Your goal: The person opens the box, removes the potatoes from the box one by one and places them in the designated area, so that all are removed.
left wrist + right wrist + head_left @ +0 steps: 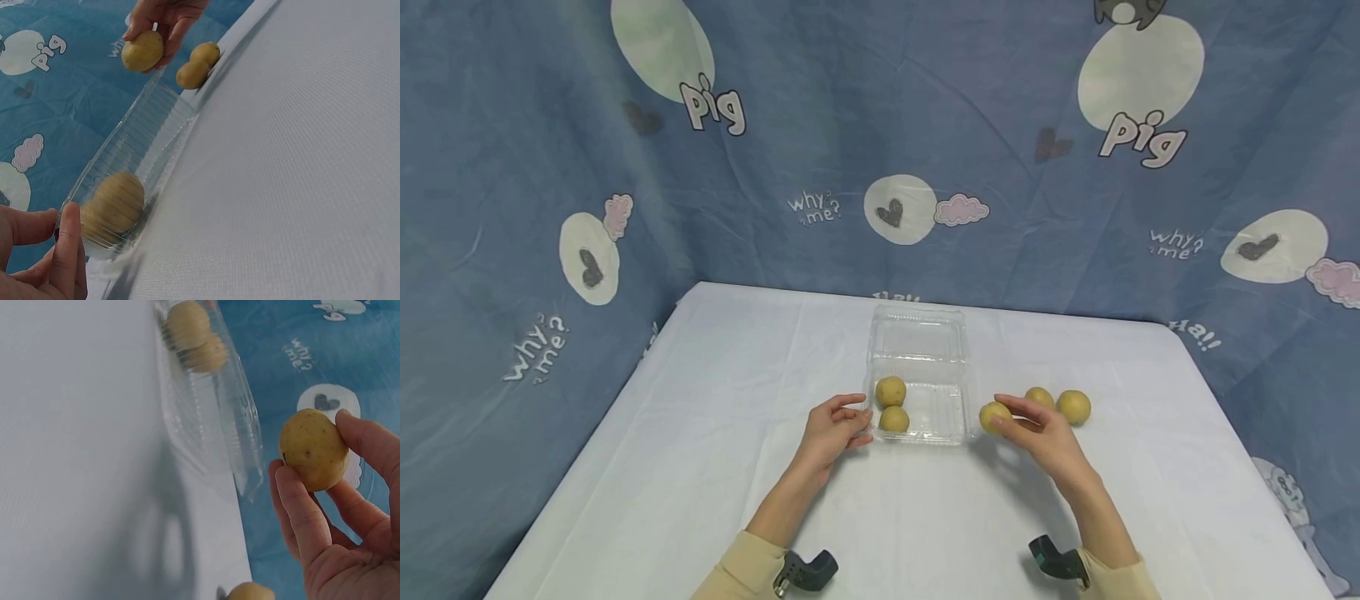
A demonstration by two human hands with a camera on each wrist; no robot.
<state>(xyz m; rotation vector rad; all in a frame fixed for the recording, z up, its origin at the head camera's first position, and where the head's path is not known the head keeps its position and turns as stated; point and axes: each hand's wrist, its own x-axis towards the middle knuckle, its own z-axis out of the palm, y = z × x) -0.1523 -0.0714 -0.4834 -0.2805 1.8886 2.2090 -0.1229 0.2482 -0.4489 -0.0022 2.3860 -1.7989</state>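
A clear plastic clamshell container [934,408] lies with its lid [917,335] folded back, away from me. Two round yellow potatoes [891,392] sit inside it along the left wall. My left hand [838,429] pinches the container's left rim, thumb on one side of the wall and fingers on the other, as the left wrist view shows. Just right of the container, my right hand [1037,429] holds a speckled potato [314,450] between thumb and fingertips, raised off the table with a shadow below.
Two more potatoes [1074,407] rest on the table behind and right of my right hand. A white cloth [715,375] covers the table. Blue printed fabric [820,150] hangs behind it and along the sides.
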